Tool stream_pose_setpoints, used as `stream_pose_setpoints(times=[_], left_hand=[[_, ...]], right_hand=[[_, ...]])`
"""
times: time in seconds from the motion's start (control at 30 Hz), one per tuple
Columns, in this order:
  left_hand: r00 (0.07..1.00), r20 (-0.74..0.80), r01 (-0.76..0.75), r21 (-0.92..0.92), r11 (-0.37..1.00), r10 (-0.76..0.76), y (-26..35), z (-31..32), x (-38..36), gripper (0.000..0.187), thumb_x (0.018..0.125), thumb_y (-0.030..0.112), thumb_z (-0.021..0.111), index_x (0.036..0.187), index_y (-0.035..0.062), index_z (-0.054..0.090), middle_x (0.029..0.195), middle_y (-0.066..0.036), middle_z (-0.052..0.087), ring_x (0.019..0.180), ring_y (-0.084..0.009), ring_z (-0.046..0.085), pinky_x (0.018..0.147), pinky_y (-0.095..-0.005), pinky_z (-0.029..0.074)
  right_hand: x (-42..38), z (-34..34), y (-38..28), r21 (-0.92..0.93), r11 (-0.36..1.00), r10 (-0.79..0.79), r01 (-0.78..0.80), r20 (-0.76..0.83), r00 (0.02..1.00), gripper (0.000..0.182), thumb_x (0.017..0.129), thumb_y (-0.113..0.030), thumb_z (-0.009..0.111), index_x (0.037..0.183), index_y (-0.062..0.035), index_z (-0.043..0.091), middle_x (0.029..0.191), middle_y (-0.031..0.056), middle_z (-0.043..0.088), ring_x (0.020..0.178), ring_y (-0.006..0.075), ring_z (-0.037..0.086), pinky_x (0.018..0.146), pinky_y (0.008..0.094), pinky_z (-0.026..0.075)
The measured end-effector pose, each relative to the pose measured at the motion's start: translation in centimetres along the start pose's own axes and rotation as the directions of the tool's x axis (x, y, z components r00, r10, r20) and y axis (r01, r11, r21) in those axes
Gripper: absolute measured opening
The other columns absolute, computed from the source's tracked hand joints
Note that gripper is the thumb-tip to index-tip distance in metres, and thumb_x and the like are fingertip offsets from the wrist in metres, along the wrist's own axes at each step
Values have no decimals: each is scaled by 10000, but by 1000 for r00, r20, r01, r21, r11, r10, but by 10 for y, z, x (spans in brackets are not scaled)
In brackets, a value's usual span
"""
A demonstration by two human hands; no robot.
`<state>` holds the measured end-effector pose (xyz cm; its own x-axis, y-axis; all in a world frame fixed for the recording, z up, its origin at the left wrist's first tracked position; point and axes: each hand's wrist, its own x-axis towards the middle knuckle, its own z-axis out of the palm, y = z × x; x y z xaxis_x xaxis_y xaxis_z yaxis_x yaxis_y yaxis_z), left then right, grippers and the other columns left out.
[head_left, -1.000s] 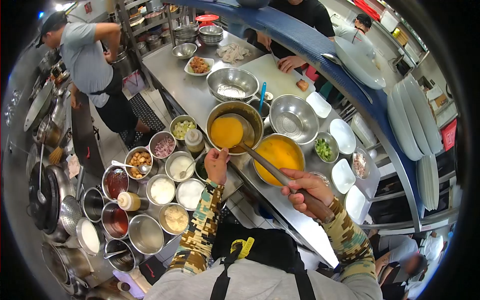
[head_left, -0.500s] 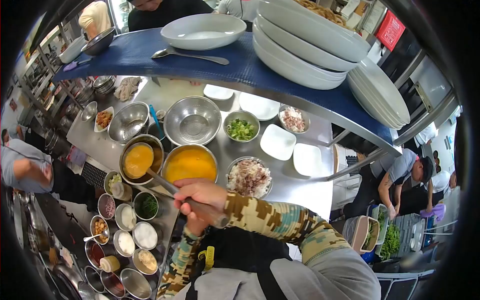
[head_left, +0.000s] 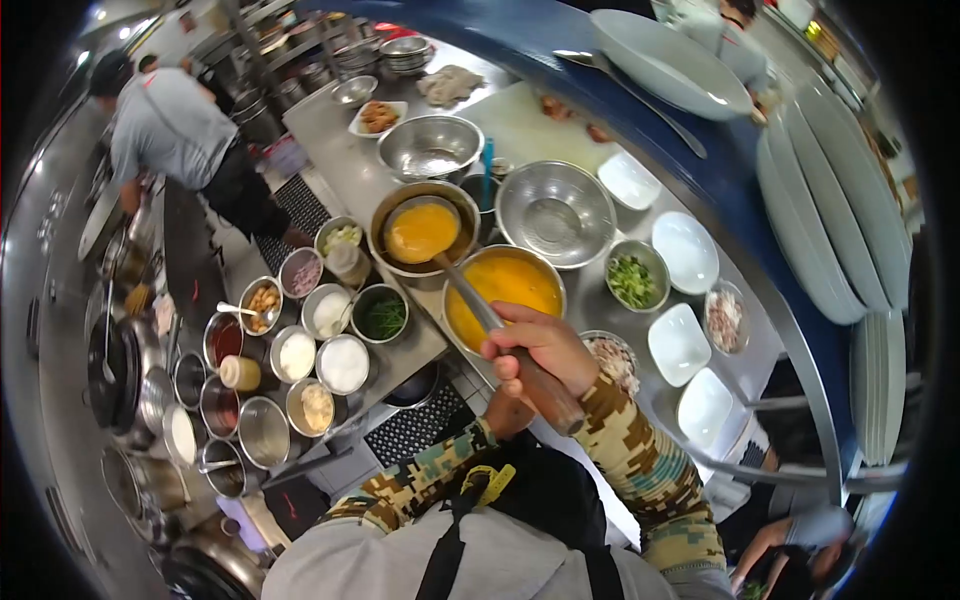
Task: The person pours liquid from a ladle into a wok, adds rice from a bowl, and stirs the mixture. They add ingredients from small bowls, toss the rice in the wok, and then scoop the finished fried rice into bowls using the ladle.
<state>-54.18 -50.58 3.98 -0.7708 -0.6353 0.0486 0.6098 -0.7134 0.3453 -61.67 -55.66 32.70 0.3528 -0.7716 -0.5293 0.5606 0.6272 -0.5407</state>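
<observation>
The right hand (head_left: 545, 352) wraps its fingers round the ladle (head_left: 472, 293), likely steadying yellow liquid (head_left: 422, 232) over the pot (head_left: 377, 230) near the edge of the table (head_left: 335, 150); how the left hand (head_left: 508, 413) sets its fingers cannot be told.

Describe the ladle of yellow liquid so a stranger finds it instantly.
Find the steel counter along the blue shelf. Toward its left side, a round pot frames the cup of the ladle. Its long, brown-ended handle slants across the bowl of yellow liquid, unlike the handleless metal bowls nearby.
</observation>
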Motion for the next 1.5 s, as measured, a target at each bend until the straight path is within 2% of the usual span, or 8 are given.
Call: stream_pose_setpoints(times=[0.37,0.6,0.73,0.83,1.0,1.13,1.27,1.5], left_hand=[[991,128,-72,264,962,39,-2,-5,30,495,867,500,618,1168,126,499,1090,-10,561,1020,-131,514,822,-319,431],[971,153,-234,762,604,183,-7,-2,33,405,875,484,612,1002,100,601,901,-10,602,825,-113,554,679,-293,442],[980,-95,-97,535,839,175,-31,-13,24,339,833,355,651,762,24,631,651,-40,594,583,-129,550,534,-293,432],[981,-153,67,842,536,118,13,1,-20,253,805,257,648,792,5,650,615,-59,603,509,-129,560,470,-317,441],[923,-385,290,714,637,12,91,57,-91,199,803,197,664,788,-1,650,641,-37,621,545,-91,572,471,-287,453],[874,-482,350,714,606,63,131,48,-136,172,856,184,647,888,18,675,737,-12,639,617,-85,579,549,-248,488],[775,-518,120,682,721,361,150,32,-172,146,779,94,647,679,15,576,614,-8,577,510,-84,537,463,-236,446],[578,-572,-45,690,723,582,178,15,-178,128,819,69,595,777,-52,604,727,-85,638,619,-160,644,526,-294,567]], right_hand=[[-4,13,11,-130,990,-79,60,-148,986,568,894,-27,523,1422,-72,317,835,136,589,570,157,541,436,308,443],[-9,28,19,0,996,-91,92,-174,981,530,898,-30,503,1396,-64,323,842,145,599,571,139,538,430,275,439],[-11,34,24,-20,993,-115,113,-142,983,498,907,-37,485,1382,-52,337,869,149,599,569,122,532,445,248,456],[-13,37,25,137,985,-92,101,-77,993,446,944,-65,440,1380,-47,348,928,149,563,588,119,539,461,243,470],[-17,36,24,254,967,-33,25,24,999,291,935,-87,497,1223,-130,495,885,113,616,620,91,550,466,216,430],[-24,36,29,451,893,-73,6,131,989,446,973,-87,368,1414,-42,314,989,183,511,637,150,547,514,279,495],[-34,45,33,411,911,-95,44,105,990,453,969,-85,361,1418,-41,326,990,178,509,632,136,537,506,265,481],[-53,38,29,271,963,-40,0,141,989,336,963,-95,423,1295,-56,457,946,120,589,628,90,539,482,213,446]])
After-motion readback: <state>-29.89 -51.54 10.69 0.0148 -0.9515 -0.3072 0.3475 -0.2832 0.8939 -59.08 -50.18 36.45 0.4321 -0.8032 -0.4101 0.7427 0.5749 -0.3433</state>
